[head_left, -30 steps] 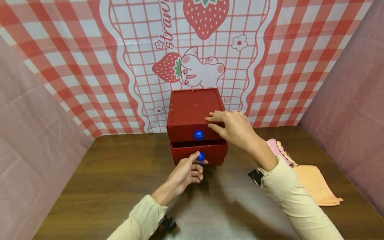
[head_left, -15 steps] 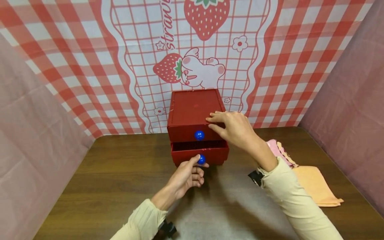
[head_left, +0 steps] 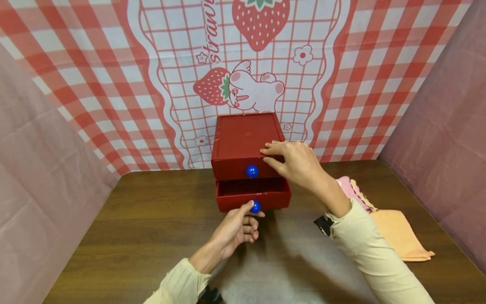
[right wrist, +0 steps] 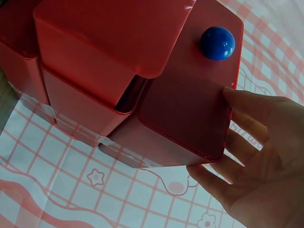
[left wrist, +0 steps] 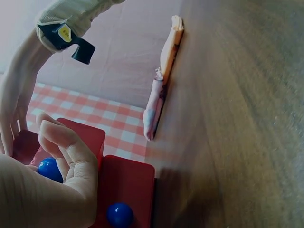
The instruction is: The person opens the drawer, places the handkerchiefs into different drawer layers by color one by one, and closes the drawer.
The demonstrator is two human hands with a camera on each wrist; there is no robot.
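A pink drape (head_left: pixel 45 177) hangs at far left, beside the brown table (head_left: pixel 144 211). My left hand (head_left: pixel 235 228), in a cream sleeve (head_left: pixel 178 280), reaches in from the lower left, thumb and forefinger pinching the blue knob (head_left: pixel 255 206) of the middle drawer (head_left: pixel 231 204), the other fingers loosely bent below. The drawer stands partway out of the red cabinet (head_left: pixel 247 135), at the back of the table before a strawberry-print backdrop (head_left: pixel 182 55). The top drawer (head_left: pixel 229 170) sits in place above, its own knob (head_left: pixel 252 171) free of my fingers; the bottom knob (left wrist: pixel 120 215) shows in the left wrist view. My right hand (head_left: pixel 298 162) rests open on the cabinet's upper right front edge, thumb at the front face, fingers extended over the top. Right of it, well apart from the cabinet, a pink cloth (head_left: pixel 355 194) lies just beside an orange cloth (head_left: pixel 398 234). Another drape (head_left: pixel 440 135) closes off the far right.
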